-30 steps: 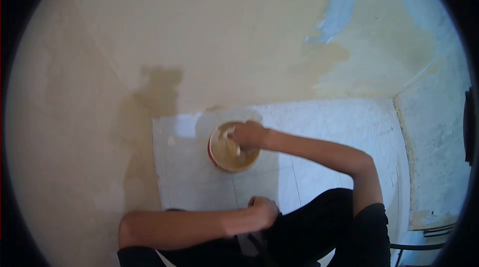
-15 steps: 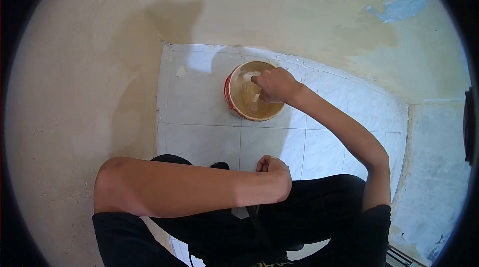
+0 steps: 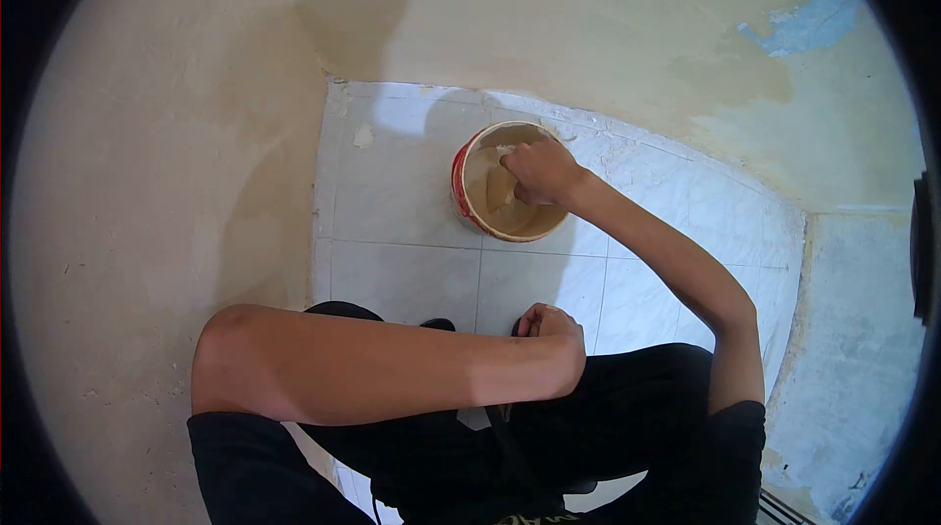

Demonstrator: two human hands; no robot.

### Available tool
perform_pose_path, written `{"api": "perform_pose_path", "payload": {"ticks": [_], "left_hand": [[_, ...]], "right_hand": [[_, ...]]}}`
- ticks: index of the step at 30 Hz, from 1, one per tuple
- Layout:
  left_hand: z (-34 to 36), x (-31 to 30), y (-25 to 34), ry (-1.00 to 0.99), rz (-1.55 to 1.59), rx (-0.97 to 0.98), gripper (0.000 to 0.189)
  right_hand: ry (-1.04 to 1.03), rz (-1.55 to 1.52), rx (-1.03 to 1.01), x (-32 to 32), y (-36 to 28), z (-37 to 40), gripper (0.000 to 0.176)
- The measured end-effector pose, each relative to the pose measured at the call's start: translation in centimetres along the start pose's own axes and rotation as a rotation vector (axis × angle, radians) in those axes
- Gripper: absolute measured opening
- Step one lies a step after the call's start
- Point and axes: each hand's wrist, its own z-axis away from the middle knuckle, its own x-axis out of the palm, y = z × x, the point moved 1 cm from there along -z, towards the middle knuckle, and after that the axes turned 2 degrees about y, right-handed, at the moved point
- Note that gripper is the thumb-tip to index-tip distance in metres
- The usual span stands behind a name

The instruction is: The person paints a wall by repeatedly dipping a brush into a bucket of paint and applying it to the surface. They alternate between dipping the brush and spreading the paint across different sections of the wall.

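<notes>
A round bucket [image 3: 458, 182] with a red-streaked outside and a pale rim stands on the tiled floor, holding cloudy tan liquid. Over its right rim reaches my right hand [image 3: 545, 173], fingers closed around what looks like a paintbrush [image 3: 500, 190]. The brush's broad, pale yellowish head is down inside the bucket; my fingers hide most of its handle. My left hand [image 3: 552, 321] is curled in front of my lap with nothing visible in it, the left forearm lying across my knees.
Pale marbled tiles [image 3: 402, 201] meet a bare, patchy wall [image 3: 549, 25] behind the bucket and another wall [image 3: 147, 182] on the left. Crumbly debris lines the wall's foot. A blue patch [image 3: 809, 23] shows at upper right. Dark footwear [image 3: 438, 325] peeks out below my knees.
My right hand and the brush have shifted slightly within the bucket, the brush head now looking lower or more turned. The whole view has shifted a little.
</notes>
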Motion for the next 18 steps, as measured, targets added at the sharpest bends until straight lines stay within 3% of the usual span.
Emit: {"api": "perform_pose_path", "payload": {"ticks": [6,12,15,16,18], "left_hand": [[-0.7,0.0,0.1,0.022,-0.021,0.024,0.028],[0.5,-1.2,0.1,0.069,0.020,0.029,0.029],[-0.4,-0.8,0.7,0.061,-0.022,0.006,0.028],[-0.5,-0.7,0.7,0.071,-0.029,0.009,0.028],[-0.3,-0.4,0.4,0.086,0.032,0.014,0.026]], "right_hand": [[-0.016,-0.008,-0.009,-0.4,0.3,1.1,0.025],[0.065,-0.242,0.083,-4.2,2.4,8.1,0.031],[0.224,-0.653,0.168,-2.6,3.6,11.7,0.027],[0.225,-0.642,0.176,-1.8,3.8,12.6,0.027],[0.214,-0.972,0.283,0.2,3.9,14.0,0.022]]}}
